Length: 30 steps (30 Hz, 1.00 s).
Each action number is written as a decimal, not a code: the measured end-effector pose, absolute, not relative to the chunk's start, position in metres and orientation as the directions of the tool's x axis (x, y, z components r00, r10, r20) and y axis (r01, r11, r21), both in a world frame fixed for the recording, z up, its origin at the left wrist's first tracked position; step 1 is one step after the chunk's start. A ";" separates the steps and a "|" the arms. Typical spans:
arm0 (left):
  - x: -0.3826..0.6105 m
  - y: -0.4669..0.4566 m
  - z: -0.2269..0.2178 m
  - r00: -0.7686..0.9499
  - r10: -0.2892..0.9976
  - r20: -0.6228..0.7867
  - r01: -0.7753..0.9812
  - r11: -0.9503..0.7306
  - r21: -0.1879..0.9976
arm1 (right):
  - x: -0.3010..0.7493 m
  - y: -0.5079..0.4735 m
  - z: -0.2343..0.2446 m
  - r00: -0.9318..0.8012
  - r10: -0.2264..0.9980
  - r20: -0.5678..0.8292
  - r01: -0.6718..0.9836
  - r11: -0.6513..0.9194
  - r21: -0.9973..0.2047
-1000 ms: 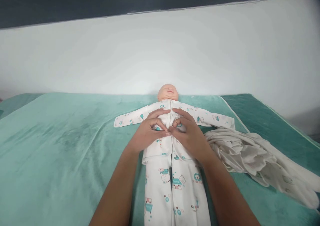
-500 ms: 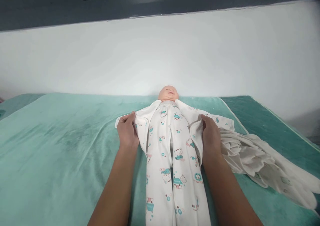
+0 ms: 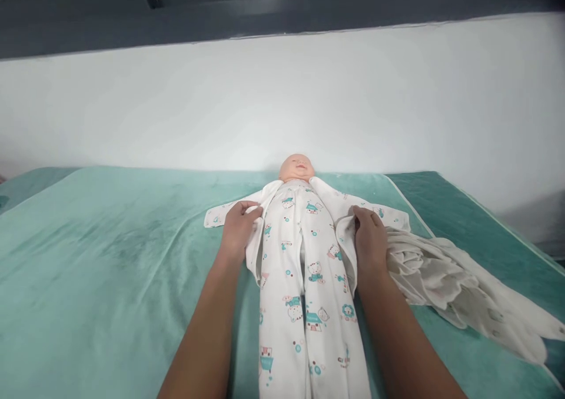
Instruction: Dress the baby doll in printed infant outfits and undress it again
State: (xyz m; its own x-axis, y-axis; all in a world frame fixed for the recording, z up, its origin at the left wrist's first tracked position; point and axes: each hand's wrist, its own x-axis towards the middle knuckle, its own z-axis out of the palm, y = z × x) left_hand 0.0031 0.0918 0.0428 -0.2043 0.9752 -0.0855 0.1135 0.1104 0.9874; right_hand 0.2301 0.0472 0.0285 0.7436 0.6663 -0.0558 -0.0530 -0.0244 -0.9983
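A baby doll [image 3: 297, 168] lies on its back, its head toward the wall. White printed pants [image 3: 291, 269] cover its front from the chest down. Around it, a white printed baby jacket [image 3: 324, 196] lies open, sleeves spread to both sides. My left hand [image 3: 239, 228] pinches the jacket's left front edge, close beside the pants. On the other side, my right hand [image 3: 369, 237] has its fingers closed on the right front edge. The doll's arms and body are hidden under the clothes.
A crumpled heap of white cloth [image 3: 432, 269] lies to the right of my right forearm. Everything rests on a green sheet [image 3: 110, 269]. Behind the doll's head rises a white wall [image 3: 282, 99], with a dark beam [image 3: 309, 5] above it.
My left hand has shifted inward from the sleeve to the jacket's front edge, baring the left cuff. My right hand has hardly moved. The view has tilted slightly upward.
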 end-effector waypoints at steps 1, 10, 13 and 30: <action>-0.002 0.094 0.041 -0.248 0.967 -0.061 0.109 0.091 0.990 | 0.233 0.047 0.026 0.736 0.675 -0.052 -0.054 -0.018 -0.998; -0.055 0.108 0.028 -0.438 0.887 0.147 0.300 -0.010 0.954 | 0.313 0.018 -0.008 0.669 0.743 0.027 0.142 -0.092 -0.986; -0.054 0.105 0.029 -0.391 0.868 0.306 0.583 -0.023 0.812 | 0.329 0.006 -0.012 0.577 0.806 0.129 0.434 -0.169 -0.885; 0.001 0.129 0.028 0.093 0.922 0.377 0.901 -0.238 0.362 | 0.257 0.124 0.019 0.139 0.951 0.276 0.862 0.021 -0.507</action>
